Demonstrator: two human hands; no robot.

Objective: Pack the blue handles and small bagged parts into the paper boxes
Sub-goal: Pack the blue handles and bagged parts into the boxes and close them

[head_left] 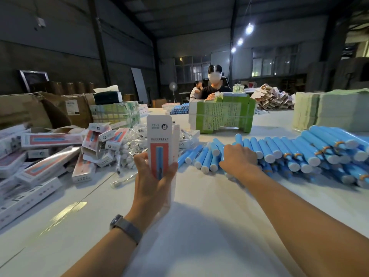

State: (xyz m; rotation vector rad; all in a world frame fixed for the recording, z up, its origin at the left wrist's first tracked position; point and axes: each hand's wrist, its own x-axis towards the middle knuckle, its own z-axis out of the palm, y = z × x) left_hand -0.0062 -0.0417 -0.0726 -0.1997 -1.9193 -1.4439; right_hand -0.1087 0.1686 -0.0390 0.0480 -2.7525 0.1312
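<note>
On the white table (199, 226), the person's left hand (151, 182) grips a tall paper box (159, 136) upright, thumb on one side and fingers curled round the other edge, with a dark band on the wrist (124, 227). The box front shows a red panel with a picture of a blue handle, and near its top the letters "YS-X" beside a round dark logo; the smaller lines of writing are too fine to read. Just to the right, the right hand (239, 158) lies palm down on the near end of a heap of blue handles (299, 150), its fingers bent over them; whether it holds one cannot be told. The heap spreads rightward, white end caps facing the person. Left of the held box lie small bagged parts (129, 148) and a pile of packed boxes (46, 156). Farther off stand a green printed stack (223, 112) and another seated person (213, 86).
</note>
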